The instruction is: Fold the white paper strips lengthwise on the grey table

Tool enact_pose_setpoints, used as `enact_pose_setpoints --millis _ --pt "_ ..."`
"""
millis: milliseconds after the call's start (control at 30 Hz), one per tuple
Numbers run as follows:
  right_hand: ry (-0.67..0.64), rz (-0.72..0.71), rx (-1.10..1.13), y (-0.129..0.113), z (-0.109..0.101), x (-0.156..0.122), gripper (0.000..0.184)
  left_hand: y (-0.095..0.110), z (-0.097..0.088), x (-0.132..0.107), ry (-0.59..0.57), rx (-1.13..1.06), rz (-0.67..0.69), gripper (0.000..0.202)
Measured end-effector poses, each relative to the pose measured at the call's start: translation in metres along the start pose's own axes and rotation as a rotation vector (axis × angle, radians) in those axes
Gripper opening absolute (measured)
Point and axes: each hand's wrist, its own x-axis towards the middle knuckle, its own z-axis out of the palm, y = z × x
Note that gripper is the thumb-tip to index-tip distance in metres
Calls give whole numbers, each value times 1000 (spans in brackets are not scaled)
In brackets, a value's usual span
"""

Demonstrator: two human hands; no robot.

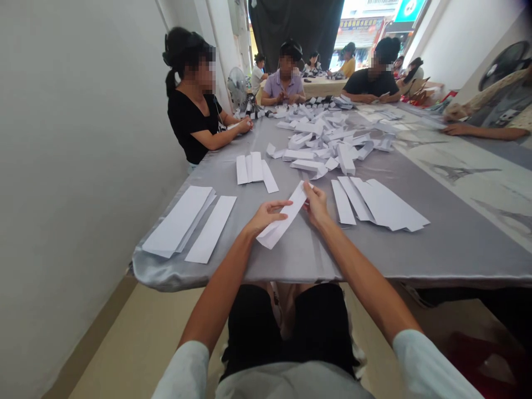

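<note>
Between my hands is a folded white paper sleeve (279,228), tilted over the near part of the table with its lower end toward me. My left hand (268,215) pinches its left side, thumb on top and fingers across it. At the upper end, my right hand (316,200) grips it with the thumb on the face and the fingers behind. To the left lie flat white paper strips (178,219) and a single strip (211,228). Right of my hands, more flat strips (384,205) are fanned out. A few folded pieces (250,168) lie just beyond my left hand.
A heap of folded white paper pieces (328,138) covers the table's middle. The grey tablecloth (291,266) ends close to my lap. A person in black (193,111) sits at the left edge; others sit at the far side and right. A wall (83,138) stands left.
</note>
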Motion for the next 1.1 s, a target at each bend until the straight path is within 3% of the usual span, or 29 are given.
enact_pose_setpoints --millis 167,367,500,600,700,800,1033,1100 --pt "-137 67 -102 5 6 -7 51 2 2 -2 9 -35 5 69" --pt "72 -34 -156 6 -3 3 39 2 9 -4 -7 -25 -139 68" --pt "184 -54 -122 1 -13 14 38 -1 7 -3 -10 24 -164 64" --pt "155 -8 -79 2 -12 13 41 -3 6 -2 4 35 -149 63" --pt "12 93 -80 7 -7 7 43 -5 5 -1 42 41 -125 62" --pt "-68 102 -140 10 -5 4 38 -7 4 0 54 54 -115 60" --pt "111 34 -133 2 -16 15 29 -12 5 4 47 7 -96 58" --pt "102 59 -107 1 -16 14 29 -13 5 5 50 15 -88 58"
